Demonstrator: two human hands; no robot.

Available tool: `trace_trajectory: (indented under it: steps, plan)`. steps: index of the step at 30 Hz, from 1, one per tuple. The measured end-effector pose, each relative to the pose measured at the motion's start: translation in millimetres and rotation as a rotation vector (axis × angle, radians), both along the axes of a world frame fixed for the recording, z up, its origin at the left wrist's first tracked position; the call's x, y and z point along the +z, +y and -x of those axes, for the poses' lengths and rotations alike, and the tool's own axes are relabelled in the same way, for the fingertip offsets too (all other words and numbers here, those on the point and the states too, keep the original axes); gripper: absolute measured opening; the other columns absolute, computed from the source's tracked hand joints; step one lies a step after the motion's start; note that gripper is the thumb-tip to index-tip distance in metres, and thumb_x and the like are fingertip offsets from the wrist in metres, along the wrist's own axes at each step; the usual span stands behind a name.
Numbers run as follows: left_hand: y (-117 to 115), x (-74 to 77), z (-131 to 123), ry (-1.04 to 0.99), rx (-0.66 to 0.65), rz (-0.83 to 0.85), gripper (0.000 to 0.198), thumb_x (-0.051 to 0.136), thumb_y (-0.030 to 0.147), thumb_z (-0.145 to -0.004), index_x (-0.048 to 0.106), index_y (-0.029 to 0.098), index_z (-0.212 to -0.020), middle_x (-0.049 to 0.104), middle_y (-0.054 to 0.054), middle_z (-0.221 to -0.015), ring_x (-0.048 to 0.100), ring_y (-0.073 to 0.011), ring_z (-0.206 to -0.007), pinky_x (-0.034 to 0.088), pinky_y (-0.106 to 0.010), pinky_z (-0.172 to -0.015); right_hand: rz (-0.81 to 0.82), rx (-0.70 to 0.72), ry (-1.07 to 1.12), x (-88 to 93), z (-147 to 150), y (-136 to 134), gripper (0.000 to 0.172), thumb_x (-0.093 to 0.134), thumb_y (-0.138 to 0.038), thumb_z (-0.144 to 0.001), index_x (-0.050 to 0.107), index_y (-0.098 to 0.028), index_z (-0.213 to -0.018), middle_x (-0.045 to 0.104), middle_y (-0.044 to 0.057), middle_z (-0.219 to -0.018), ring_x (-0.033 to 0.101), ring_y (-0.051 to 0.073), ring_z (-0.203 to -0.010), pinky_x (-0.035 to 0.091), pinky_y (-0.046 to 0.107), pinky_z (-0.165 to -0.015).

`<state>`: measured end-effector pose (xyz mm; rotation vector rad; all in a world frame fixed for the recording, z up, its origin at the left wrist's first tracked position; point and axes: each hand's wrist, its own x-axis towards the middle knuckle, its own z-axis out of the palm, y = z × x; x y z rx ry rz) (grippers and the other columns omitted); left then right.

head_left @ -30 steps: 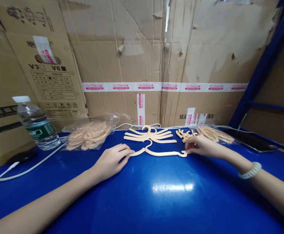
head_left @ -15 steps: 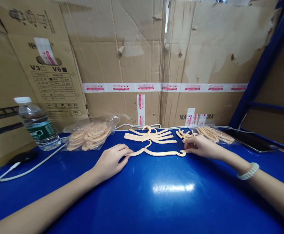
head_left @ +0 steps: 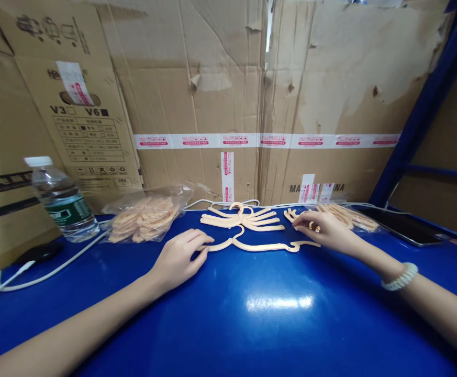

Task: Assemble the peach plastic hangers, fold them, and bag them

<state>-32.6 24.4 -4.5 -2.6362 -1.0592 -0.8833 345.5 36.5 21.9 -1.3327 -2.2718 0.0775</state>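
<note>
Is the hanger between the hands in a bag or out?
Out: the hanger lies on the blue table, left hand at one end, no bag around it.

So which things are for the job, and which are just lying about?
Likely in use:
front hanger by the left hand
stacked hangers
small pieces by the right hand
left bagged pieces
right bagged pieces

Probably lying about:
bottle
dark flat device
white cable

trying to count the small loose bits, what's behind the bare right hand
Small curved peach-coloured pieces show to the left of the bare right hand; a clear plastic bag of long peach-coloured strips shows above and right. Whatever the hand covers, including any more pieces, can't be seen.
</note>
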Motion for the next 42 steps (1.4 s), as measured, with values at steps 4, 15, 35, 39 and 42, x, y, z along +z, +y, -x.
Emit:
trace_trajectory:
  steps: [4,15,35,39,42]
  plan:
    - [0.2,-0.4,-0.1,-0.005,-0.006,-0.017,0.022,0.047,0.015,-0.088,0.065,0.018,-0.099,0.07,-0.006,-0.096,0.065,-0.02,-0.089,0.052,-0.034,-0.08,-0.05,-0.016,0.02,-0.7,2.2,-0.8,0.026,0.047,-0.034,-0.085,0.068,-0.02,-0.091,0.071,0.008,-0.086,0.063,0.023,-0.074,0.048,0.034,-0.066]
    - [0.2,-1.7,0.6,0.0,-0.02,-0.004,0.022,0.045,0.015,-0.09,0.065,0.017,-0.098,0.07,-0.007,-0.096,0.064,-0.0208,-0.089,0.051,-0.037,-0.083,-0.027,-0.031,0.028,-2.6,0.5,0.4,0.025,0.048,-0.035,-0.086,0.067,-0.019,-0.089,0.072,0.008,-0.085,0.063,0.023,-0.074,0.047,0.034,-0.067]
    - [5.0,-5.3,0.9,0.04,-0.035,0.086,0.021,0.045,0.014,-0.092,0.065,0.019,-0.098,0.067,-0.005,-0.098,0.063,-0.0191,-0.091,0.05,-0.034,-0.083,0.198,0.03,-0.129,-4.1,-4.2,1.4,0.019,0.054,-0.032,-0.08,0.066,-0.019,-0.073,0.067,0.003,-0.067,0.061,0.019,-0.06,0.042,0.027,-0.055]
    - [4.4,-5.7,0.9,0.034,-0.051,0.107,0.021,0.044,0.013,-0.093,0.064,0.018,-0.099,0.066,-0.006,-0.099,0.063,-0.0192,-0.091,0.051,-0.034,-0.083,0.212,0.021,-0.135,-4.2,-4.5,0.9,0.018,0.056,-0.032,-0.079,0.066,-0.019,-0.071,0.066,0.004,-0.065,0.061,0.02,-0.06,0.041,0.027,-0.053]
    - [4.9,-5.8,0.9,0.034,-0.06,0.113,0.021,0.044,0.013,-0.092,0.064,0.018,-0.099,0.066,-0.006,-0.099,0.063,-0.0192,-0.091,0.051,-0.034,-0.083,0.216,0.017,-0.133,-4.8,-4.7,1.0,0.018,0.056,-0.032,-0.078,0.065,-0.019,-0.071,0.066,0.003,-0.065,0.061,0.02,-0.06,0.042,0.027,-0.053]
